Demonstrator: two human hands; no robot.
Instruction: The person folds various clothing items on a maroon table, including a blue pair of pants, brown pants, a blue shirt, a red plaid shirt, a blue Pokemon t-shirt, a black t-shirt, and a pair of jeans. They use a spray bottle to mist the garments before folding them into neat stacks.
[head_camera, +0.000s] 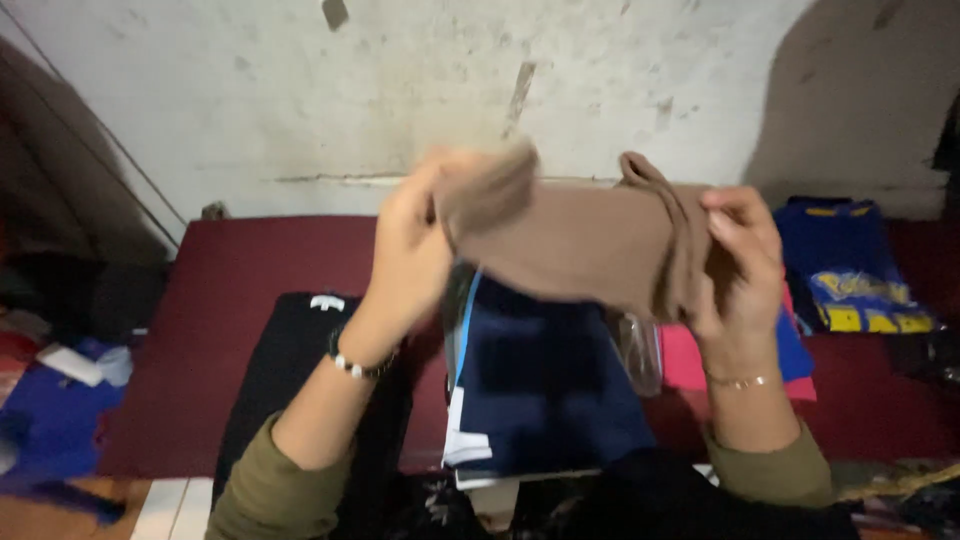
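Observation:
My left hand (408, 250) and my right hand (738, 262) hold up a tan-brown piece of cloth (580, 245) between them, stretched in the air above a maroon mat (250, 270). My left hand grips its left end, which folds over my fingers; my right hand pinches the bunched right end. Below the cloth lies a folded dark blue garment (545, 390) with a light blue and white edge, on top of a small stack.
A black garment (290, 370) lies flat on the mat at the left. A pink folded item (682, 360) and a blue printed garment (850, 270) lie to the right. Clothes are heaped on the floor at the far left. A stained white wall (400, 90) stands behind.

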